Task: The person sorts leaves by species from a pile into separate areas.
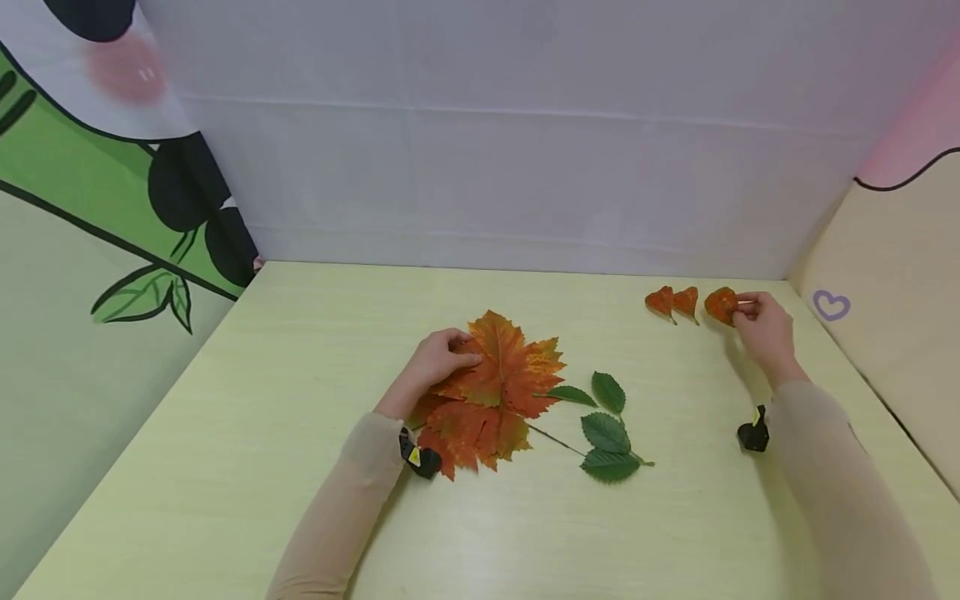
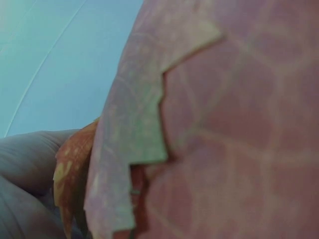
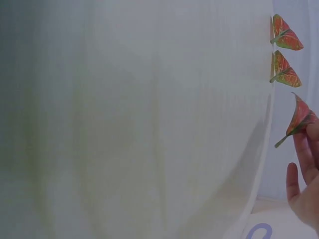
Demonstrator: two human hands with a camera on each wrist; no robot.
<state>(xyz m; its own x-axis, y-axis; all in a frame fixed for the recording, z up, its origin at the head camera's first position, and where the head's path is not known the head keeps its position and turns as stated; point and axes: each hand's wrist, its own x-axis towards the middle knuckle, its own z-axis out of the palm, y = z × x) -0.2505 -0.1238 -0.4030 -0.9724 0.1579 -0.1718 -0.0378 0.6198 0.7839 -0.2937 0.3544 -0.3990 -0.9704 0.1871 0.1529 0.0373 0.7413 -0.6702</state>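
Now the right hand (image 1: 767, 333) is pinching an orange leaf (image 1: 721, 306), left hand (image 1: 435, 363) gripping big leaves (image 1: 498, 375); any slip could be knocking two leaves (image 1: 661, 301) left of that pinch.

Broad, jagged orange-red leaves (image 1: 506, 375) overlap mid-frame, their upper left side gripped by the left hand (image 1: 437, 360); at upper right, the right hand (image 1: 767, 333) pinches a small, green-stalked orange-red piece (image 1: 720, 306), stalk pointing downward.
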